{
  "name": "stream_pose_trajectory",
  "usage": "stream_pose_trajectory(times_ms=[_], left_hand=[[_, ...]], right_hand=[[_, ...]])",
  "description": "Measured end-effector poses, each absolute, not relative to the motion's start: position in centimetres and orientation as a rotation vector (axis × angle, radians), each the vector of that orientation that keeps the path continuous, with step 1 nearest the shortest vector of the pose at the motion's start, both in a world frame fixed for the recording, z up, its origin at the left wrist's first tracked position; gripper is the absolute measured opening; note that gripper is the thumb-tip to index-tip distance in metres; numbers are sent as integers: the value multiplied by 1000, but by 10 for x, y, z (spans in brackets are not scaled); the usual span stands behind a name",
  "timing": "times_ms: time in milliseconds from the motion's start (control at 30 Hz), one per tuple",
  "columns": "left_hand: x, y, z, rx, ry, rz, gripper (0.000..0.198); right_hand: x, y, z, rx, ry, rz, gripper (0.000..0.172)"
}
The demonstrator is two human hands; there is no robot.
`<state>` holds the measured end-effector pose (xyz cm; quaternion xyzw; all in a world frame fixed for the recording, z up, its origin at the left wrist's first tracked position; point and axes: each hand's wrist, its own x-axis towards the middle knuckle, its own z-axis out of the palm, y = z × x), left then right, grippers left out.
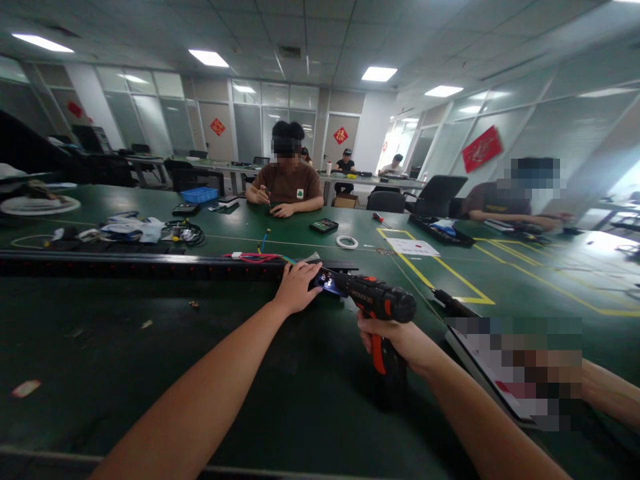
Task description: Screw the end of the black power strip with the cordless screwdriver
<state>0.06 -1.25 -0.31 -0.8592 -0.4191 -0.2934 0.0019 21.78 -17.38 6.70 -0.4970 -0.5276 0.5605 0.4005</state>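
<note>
A long black power strip [150, 265] lies across the table, with dark sockets and small red marks along its near side. My left hand [299, 285] holds its right end, fingers over the top and thumb at the near side. Beside the thumb is a small lit panel [329, 281] with bright digits. In my right hand [387, 333] is a black and orange cordless drill [383, 298], gripped by its handle and pointing left at the strip's end. The drill's tip is hidden. Red wires [255, 256] with a white connector lie on the strip, behind my left hand.
Across the table a person [286, 177] works on a small dark item. At right, a co-worker's forearm [613, 393] reaches over a white-topped board [480, 367]. A white tape ring [347, 242], black tray [440, 230], blue basket [199, 194] and cable pile [133, 228] stand farther back.
</note>
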Motion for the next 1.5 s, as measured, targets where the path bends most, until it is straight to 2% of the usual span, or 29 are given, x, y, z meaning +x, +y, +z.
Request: stream_pose_trajectory(times_ms=[533, 1500], left_hand=[[1, -12, -4, -2683, -1312, -931, 62], [0, -11, -5, -2698, -1319, -918, 65]], right_hand=[[217, -175, 65, -1237, -1340, 1402, 21], [217, -175, 64, -1240, -1336, 1398, 23]])
